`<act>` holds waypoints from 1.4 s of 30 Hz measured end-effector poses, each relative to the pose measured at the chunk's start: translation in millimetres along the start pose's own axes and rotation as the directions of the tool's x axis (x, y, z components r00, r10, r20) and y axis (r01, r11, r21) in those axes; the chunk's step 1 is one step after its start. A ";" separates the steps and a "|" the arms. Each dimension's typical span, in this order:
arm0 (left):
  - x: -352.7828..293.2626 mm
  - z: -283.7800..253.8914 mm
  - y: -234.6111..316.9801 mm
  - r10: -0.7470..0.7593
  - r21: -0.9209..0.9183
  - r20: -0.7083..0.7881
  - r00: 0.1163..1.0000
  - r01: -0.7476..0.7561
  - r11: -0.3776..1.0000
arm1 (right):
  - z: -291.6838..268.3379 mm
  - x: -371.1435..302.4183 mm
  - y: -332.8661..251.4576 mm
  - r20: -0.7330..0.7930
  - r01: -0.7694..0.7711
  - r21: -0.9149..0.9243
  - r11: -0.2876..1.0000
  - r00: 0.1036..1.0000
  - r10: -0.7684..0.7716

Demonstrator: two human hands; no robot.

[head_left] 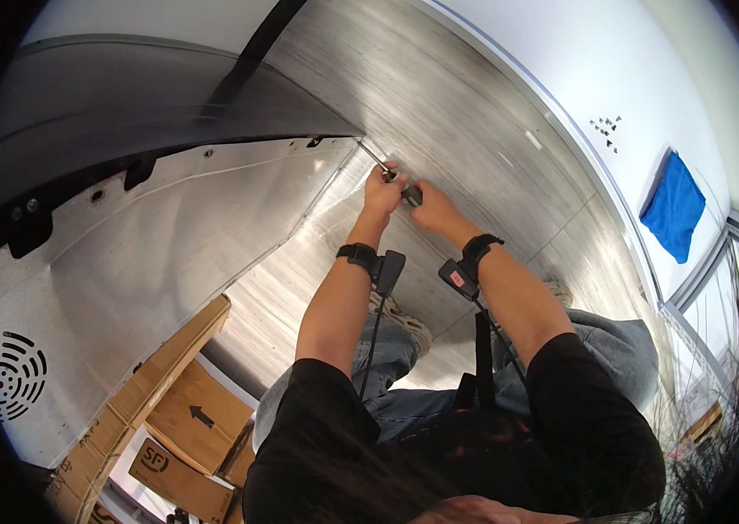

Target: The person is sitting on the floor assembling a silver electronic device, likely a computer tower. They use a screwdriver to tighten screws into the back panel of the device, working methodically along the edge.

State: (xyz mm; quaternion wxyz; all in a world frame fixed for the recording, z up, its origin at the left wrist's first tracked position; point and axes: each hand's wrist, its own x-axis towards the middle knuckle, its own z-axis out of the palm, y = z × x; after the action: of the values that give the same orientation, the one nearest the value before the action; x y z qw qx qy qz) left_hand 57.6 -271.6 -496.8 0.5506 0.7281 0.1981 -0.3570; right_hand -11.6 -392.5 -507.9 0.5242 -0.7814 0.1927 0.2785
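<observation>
A screwdriver slants from my hands up toward the corner of a large metal cabinet; its thin shaft (371, 155) meets the panel's (168, 205) far top corner. My right hand (435, 210) is closed round its dark handle (413, 195). Just ahead, my left hand (381, 192) is closed with its fingers at the front of the handle and the shaft. Whether the tip sits in a screw is too small to make out. Several holes and black brackets line the panel's top edge, under a dark grey cover (125, 92).
Cardboard boxes (199, 406) stand at the lower left, against the panel. On the right runs a white surface (553, 52) bearing a blue cloth (675, 210) and several small metal pieces (605, 129). Grey wood-look floor (439, 96) lies between cabinet and white surface. Cables hang from both wristbands.
</observation>
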 end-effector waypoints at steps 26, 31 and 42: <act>-2.1 11.7 -1.3 -0.027 0.012 -0.050 0.998 0.028 1.000 | -10.9 -19.7 -18.5 -0.176 0.032 -0.282 0.959 0.981 -0.085; -5.0 14.7 0.9 -0.047 -0.214 -0.030 0.998 0.039 0.976 | -15.3 -23.9 -25.9 -0.204 -0.042 -0.196 0.980 0.979 0.001; -17.0 19.1 21.6 -0.100 -0.033 -0.046 0.994 0.098 0.995 | -18.3 -23.0 -17.1 -0.128 -0.021 -0.148 0.989 0.992 0.002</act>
State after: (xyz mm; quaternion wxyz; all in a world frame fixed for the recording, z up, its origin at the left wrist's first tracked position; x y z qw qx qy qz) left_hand 55.2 -294.6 -472.6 0.5385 0.7171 0.2523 -0.3635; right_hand -15.0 -402.9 -475.6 0.4495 -0.8334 0.2089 0.2446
